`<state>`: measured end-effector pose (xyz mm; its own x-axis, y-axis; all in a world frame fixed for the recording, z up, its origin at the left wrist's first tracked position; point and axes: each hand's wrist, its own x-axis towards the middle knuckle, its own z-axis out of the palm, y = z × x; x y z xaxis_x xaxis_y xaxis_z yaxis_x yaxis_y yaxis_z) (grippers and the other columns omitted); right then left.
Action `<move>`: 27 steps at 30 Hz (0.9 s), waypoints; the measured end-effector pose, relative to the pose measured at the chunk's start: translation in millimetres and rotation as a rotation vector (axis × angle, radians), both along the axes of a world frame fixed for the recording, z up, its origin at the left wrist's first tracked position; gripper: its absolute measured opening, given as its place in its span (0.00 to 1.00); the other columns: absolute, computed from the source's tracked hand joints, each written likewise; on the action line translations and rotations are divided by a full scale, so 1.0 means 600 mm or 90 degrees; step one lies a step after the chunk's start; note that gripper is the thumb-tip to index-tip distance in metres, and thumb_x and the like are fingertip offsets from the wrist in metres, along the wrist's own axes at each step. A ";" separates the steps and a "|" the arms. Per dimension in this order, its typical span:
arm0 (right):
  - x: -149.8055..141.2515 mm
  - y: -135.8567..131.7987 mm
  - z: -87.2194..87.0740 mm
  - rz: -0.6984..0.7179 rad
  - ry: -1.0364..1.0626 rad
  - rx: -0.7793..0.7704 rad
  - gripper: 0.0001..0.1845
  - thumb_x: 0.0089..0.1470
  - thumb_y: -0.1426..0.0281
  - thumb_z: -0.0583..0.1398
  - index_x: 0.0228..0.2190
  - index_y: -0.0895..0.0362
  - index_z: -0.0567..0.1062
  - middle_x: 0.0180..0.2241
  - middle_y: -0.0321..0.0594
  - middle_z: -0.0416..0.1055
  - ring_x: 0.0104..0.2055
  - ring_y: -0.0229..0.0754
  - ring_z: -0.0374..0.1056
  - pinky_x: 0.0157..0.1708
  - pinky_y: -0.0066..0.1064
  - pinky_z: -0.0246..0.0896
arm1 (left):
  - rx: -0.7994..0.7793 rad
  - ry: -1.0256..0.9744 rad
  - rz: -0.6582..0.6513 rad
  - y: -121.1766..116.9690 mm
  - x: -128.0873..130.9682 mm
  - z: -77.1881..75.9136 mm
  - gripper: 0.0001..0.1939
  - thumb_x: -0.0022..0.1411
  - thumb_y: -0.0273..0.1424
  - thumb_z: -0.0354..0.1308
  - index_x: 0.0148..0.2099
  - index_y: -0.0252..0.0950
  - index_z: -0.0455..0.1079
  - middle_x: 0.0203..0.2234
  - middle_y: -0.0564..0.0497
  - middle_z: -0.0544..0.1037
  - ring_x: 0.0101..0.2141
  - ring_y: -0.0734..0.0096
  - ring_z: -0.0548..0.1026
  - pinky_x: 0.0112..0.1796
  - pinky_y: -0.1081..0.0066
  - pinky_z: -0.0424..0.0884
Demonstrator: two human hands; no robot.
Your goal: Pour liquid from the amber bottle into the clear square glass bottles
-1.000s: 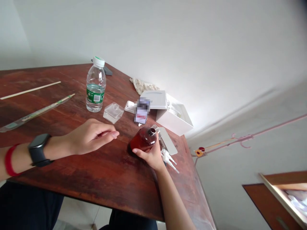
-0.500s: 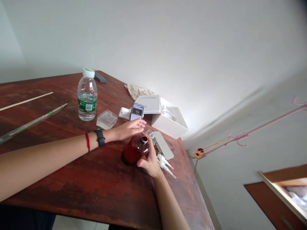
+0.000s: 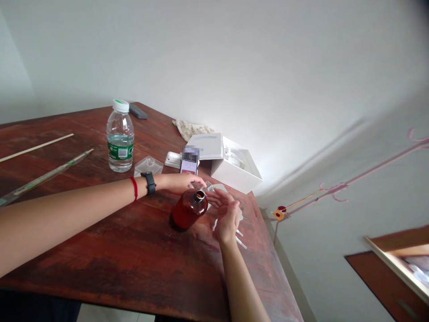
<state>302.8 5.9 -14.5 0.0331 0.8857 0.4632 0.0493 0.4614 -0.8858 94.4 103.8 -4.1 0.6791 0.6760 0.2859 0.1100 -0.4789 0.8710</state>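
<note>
An amber-brown bottle [image 3: 189, 210] stands uncapped on the dark red wooden table, its round mouth facing up. To its right, my right hand [image 3: 226, 214] is open, palm turned up and fingers stretched toward the bottle's neck, holding nothing. My left hand [image 3: 187, 181], with a black watch and a red cord at the wrist, reaches behind the bottle. Its fingers are loosely extended near a small clear piece [image 3: 209, 186], partly hidden; I cannot tell whether they touch it. White pump nozzles [image 3: 240, 241] show only their tips past my right hand.
A water bottle [image 3: 119, 150] stands at the left by a clear square container [image 3: 148, 167]. Farther back are a phone [image 3: 189, 167], a white earbud case [image 3: 172, 159], a white box [image 3: 236, 172] and a cloth [image 3: 189, 129]. Thin sticks [image 3: 40, 146] lie at far left.
My right hand has let go of the amber bottle, moved right and turned palm up. My left hand has shifted slightly right and lower, behind the bottle's neck.
</note>
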 end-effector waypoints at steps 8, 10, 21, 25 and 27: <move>0.003 0.013 0.018 -0.215 0.142 -0.003 0.33 0.65 0.43 0.59 0.19 0.52 0.65 0.11 0.27 0.58 0.13 0.33 0.51 0.15 0.26 0.46 | 0.061 0.044 -0.007 -0.009 0.015 0.041 0.22 0.61 0.16 0.63 0.56 0.34 0.78 0.46 0.50 0.88 0.42 0.66 0.85 0.42 0.74 0.77; 0.007 0.018 0.020 -0.207 0.185 -0.008 0.32 0.66 0.44 0.58 0.19 0.51 0.62 0.11 0.25 0.55 0.13 0.33 0.49 0.14 0.26 0.45 | 0.072 0.051 -0.003 -0.009 0.022 0.045 0.24 0.58 0.17 0.67 0.57 0.34 0.77 0.49 0.48 0.87 0.46 0.64 0.84 0.46 0.73 0.77; 0.012 0.033 0.013 -0.196 0.234 -0.021 0.28 0.65 0.48 0.60 0.20 0.51 0.62 0.10 0.23 0.55 0.11 0.32 0.48 0.13 0.25 0.43 | 0.085 0.076 0.057 0.014 0.029 0.036 0.30 0.49 0.28 0.78 0.54 0.34 0.77 0.49 0.40 0.86 0.49 0.52 0.84 0.48 0.64 0.76; 0.013 0.036 0.012 -0.192 0.227 -0.035 0.28 0.64 0.48 0.60 0.20 0.51 0.63 0.10 0.24 0.55 0.11 0.31 0.48 0.12 0.26 0.42 | 0.075 0.051 0.067 0.007 0.014 0.048 0.27 0.52 0.32 0.76 0.54 0.37 0.76 0.51 0.41 0.85 0.50 0.53 0.83 0.49 0.62 0.78; 0.014 0.036 0.012 -0.189 0.219 -0.042 0.28 0.64 0.49 0.60 0.20 0.51 0.63 0.10 0.24 0.56 0.11 0.31 0.49 0.12 0.26 0.42 | 0.077 0.042 0.093 -0.005 0.000 0.057 0.25 0.54 0.36 0.76 0.53 0.37 0.77 0.51 0.42 0.85 0.51 0.53 0.83 0.52 0.58 0.78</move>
